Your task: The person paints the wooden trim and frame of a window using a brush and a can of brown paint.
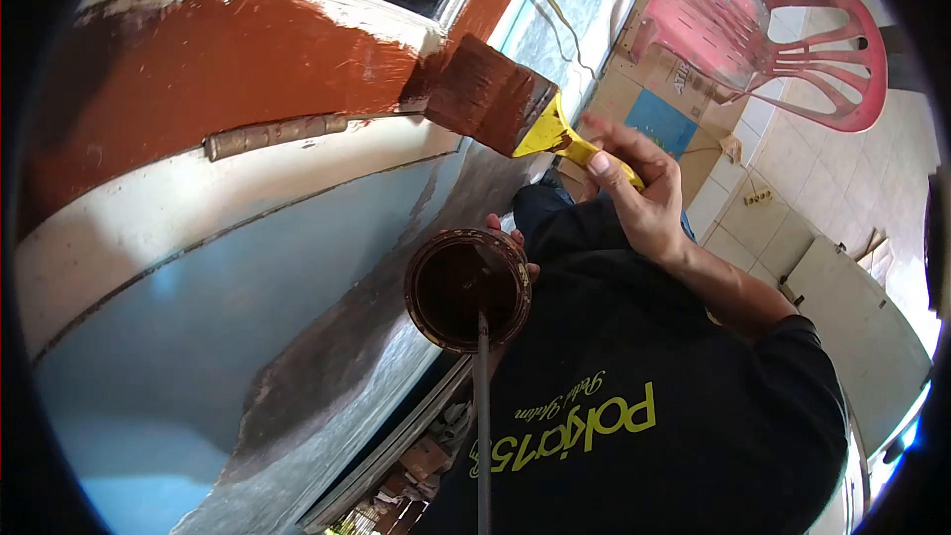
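My right hand (639, 183) is closed around the yellow handle of a wide paintbrush (493, 99). Brown paint coats its bristles, whose tip overlaps the corner of a window frame (228, 59); contact is hard to judge. That frame is partly reddish brown, with white strips still showing by the glass and a ragged paint edge. Lower down, my left hand (517, 238) holds a round paint can (468, 289), and only some fingertips show past its rim. Dark brown paint lies inside the can. A thin grey rod (482, 436) stands in it, leaning on the near rim.
A metal hinge (272, 136) sits along the frame's lower edge, above a blue-grey wall (267, 238). A pink plastic chair (713, 25) stands on the tiled floor to the right. Flattened cardboard (684, 89) lies beneath it. A pale board (857, 337) is at far right.
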### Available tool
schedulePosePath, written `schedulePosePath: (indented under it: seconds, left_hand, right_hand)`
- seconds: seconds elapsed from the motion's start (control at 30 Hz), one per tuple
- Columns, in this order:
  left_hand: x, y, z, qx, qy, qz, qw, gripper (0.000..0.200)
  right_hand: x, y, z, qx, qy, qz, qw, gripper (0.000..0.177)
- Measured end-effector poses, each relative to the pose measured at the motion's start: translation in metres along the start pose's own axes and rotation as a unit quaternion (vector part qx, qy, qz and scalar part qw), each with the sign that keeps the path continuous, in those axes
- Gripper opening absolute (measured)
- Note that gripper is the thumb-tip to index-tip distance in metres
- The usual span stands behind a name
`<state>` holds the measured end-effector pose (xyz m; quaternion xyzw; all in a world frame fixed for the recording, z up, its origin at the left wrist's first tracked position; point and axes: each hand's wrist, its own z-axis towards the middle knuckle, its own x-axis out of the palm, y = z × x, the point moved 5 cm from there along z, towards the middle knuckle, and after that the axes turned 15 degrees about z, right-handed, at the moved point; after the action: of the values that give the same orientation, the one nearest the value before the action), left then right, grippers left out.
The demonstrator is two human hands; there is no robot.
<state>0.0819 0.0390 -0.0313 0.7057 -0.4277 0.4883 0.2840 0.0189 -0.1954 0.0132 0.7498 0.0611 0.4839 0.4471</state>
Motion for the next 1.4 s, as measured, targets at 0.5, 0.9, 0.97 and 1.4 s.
schedulePosePath:
  seconds: [0.5,0.9,0.97,1.4]
  left_hand:
    - [-0.009,0.002,-0.005,0.022,-0.021,0.04,0.999,0.077]
    - [0.012,0.01,0.002,0.054,-0.005,0.058,0.997,0.063]
    - [0.01,0.012,0.004,0.043,-0.001,0.047,0.998,0.062]
    - [0.007,0.005,0.005,0.022,-0.033,0.043,0.998,0.065]
  right_hand:
    - [0.023,-0.026,0.033,-0.013,0.063,-0.123,0.99,0.033]
    - [0.009,-0.037,0.032,-0.021,-0.007,-0.171,0.985,0.031]
    - [0.006,-0.034,0.031,-0.031,-0.008,-0.182,0.983,0.031]
    - [0.026,-0.019,0.037,-0.1,0.033,-0.186,0.977,0.026]
